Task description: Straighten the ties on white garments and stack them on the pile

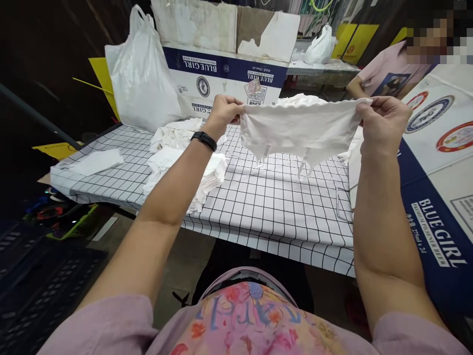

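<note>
A white bra top with thin straps is stretched out in the air above the table, its straps and scalloped edge hanging downward. My left hand pinches one upper corner of it, and on that wrist is a black band. The opposite corner is gripped between the thumb and fingers of my right hand. Under my left forearm lies a stack of folded white garments, partly hidden by the arm. Behind that stack is a loose heap of white fabric.
A checked cloth covers the table. A beer carton stands at the back, beside a full white plastic bag. Another carton rises at the right edge, near a bent metal wire. A person sits beyond it.
</note>
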Motion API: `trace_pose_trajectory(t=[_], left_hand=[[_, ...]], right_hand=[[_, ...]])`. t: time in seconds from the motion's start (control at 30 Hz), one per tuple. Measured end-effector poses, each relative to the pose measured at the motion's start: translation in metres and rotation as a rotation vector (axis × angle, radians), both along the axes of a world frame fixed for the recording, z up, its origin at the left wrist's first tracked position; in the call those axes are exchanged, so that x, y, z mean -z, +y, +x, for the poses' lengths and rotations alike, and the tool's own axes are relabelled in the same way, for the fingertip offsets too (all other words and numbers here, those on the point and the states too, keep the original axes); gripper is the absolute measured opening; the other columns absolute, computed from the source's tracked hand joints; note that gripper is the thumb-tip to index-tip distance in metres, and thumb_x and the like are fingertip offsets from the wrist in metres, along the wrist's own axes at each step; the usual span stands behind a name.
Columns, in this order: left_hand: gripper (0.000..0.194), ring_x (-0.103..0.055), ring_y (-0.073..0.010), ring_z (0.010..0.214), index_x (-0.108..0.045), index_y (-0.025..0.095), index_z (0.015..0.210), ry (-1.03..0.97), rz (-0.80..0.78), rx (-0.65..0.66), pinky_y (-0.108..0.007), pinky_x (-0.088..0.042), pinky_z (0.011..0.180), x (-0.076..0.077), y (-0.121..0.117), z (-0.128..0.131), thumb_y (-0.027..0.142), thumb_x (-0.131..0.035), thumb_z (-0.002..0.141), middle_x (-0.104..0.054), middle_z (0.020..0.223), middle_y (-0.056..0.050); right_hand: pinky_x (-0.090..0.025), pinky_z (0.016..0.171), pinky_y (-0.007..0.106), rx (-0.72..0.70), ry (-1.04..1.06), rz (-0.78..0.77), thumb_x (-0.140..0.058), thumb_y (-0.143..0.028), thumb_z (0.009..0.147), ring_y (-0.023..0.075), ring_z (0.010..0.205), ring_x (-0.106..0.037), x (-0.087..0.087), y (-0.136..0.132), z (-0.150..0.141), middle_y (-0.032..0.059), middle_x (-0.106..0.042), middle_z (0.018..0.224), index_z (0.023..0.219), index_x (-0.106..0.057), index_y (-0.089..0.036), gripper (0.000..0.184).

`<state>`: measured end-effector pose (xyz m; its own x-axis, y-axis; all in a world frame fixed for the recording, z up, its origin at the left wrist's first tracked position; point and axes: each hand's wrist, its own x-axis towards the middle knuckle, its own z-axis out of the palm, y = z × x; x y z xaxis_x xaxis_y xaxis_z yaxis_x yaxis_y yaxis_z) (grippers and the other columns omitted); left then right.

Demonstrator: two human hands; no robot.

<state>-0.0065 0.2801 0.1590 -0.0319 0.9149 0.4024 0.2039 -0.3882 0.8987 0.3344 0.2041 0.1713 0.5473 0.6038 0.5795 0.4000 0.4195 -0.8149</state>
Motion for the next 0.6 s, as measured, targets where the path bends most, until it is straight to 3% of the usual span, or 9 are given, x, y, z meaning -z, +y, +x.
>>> trace_pose_trajectory(t=[0.17, 0.37, 0.47, 0.53, 0.6], left_hand=[[0.021, -0.062, -0.0142, 0.068, -0.068, 0.014, 0.074, -0.003, 0.089, 0.101, -0.030, -0.056, 0.071, -0.017, -0.012, -0.015, -0.002, -0.063, 0.061, -0.064, 0.067, -0.001], [0.019, -0.069, -0.0163, 0.077, -0.068, 0.013, 0.075, 0.039, 0.219, 0.053, -0.029, -0.057, 0.075, -0.010, -0.019, -0.015, -0.002, -0.066, 0.064, -0.068, 0.070, 0.000], [0.016, -0.071, -0.0163, 0.078, -0.069, 0.014, 0.078, 0.062, 0.231, 0.053, -0.028, -0.059, 0.075, 0.006, -0.040, -0.020, 0.001, -0.067, 0.070, -0.068, 0.070, 0.001], [0.015, -0.072, -0.0150, 0.076, -0.072, 0.016, 0.082, 0.070, 0.191, 0.083, -0.027, -0.060, 0.072, 0.025, -0.069, -0.030, 0.004, -0.068, 0.074, -0.069, 0.070, 0.001], [0.014, -0.073, -0.0146, 0.072, -0.075, 0.017, 0.086, 0.087, 0.117, 0.131, -0.027, -0.062, 0.070, 0.052, -0.107, -0.044, 0.008, -0.071, 0.077, -0.073, 0.075, 0.000]], right_hand=[[-0.047, 0.069, 0.028, -0.051, 0.002, 0.024, -0.068, 0.005, 0.083, 0.0077, 0.062, -0.051, -0.008, -0.003, 0.002, -0.0021, -0.063, 0.071, 0.077, -0.062, -0.017, 0.024], [-0.048, 0.070, 0.028, -0.066, 0.010, 0.035, -0.070, 0.005, 0.080, 0.0075, 0.061, -0.053, 0.006, 0.001, 0.003, -0.0025, -0.062, 0.070, 0.075, -0.063, -0.017, 0.024], [-0.049, 0.071, 0.028, -0.090, 0.029, 0.155, -0.070, 0.001, 0.080, 0.0089, 0.064, -0.058, 0.031, -0.022, -0.004, -0.0010, -0.064, 0.073, 0.082, -0.066, -0.016, 0.017], [-0.051, 0.072, 0.028, -0.118, 0.049, 0.242, -0.073, -0.006, 0.080, 0.0105, 0.068, -0.061, 0.058, -0.055, -0.012, -0.0002, -0.065, 0.076, 0.086, -0.069, -0.016, 0.013], [-0.054, 0.077, 0.030, -0.181, 0.081, 0.202, -0.078, -0.008, 0.076, 0.0127, 0.072, -0.064, 0.092, -0.100, -0.022, -0.0004, -0.066, 0.076, 0.087, -0.073, -0.017, 0.015]])
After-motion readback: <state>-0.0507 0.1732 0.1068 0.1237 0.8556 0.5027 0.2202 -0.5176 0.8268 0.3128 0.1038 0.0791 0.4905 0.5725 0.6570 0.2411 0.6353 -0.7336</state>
